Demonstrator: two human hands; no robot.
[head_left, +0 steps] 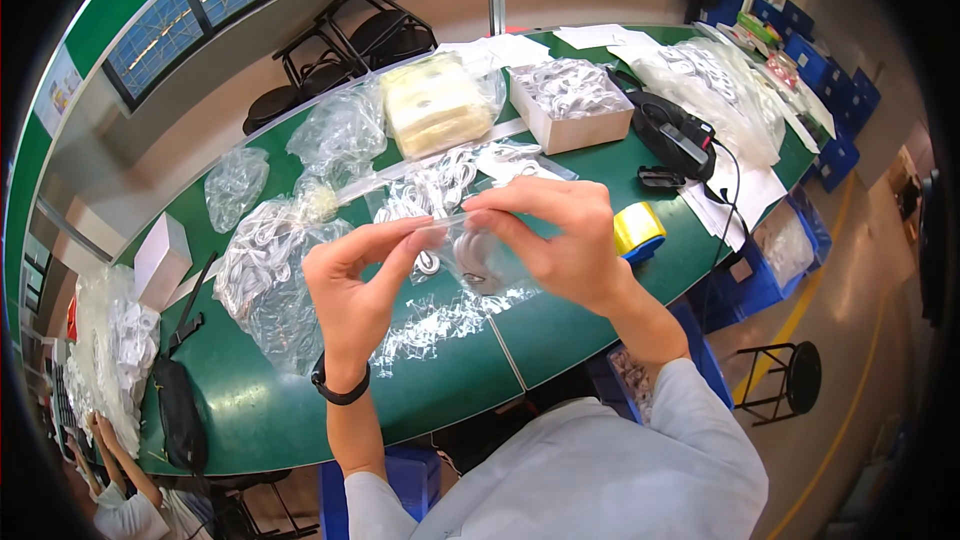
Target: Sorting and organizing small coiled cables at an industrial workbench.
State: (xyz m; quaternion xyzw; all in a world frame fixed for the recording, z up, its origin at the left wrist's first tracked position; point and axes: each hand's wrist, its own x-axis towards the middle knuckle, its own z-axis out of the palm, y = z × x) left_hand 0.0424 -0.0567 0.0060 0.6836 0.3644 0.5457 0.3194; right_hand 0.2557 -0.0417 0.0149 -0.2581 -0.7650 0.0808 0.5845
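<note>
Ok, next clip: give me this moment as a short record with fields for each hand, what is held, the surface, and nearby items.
left hand: left hand pinches the left edge of a small clear bag
right hand: right hand pinches the bag's top right edge
held item: bag held above the table, small white item inside
surface: green table
nearby: yellow tape roll, cardboard box of white parts, black wristband on left wrist

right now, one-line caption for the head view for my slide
Both hands, left hand and right hand, pinch a small clear plastic bag holding a white coiled cable above a green worktable.
</note>
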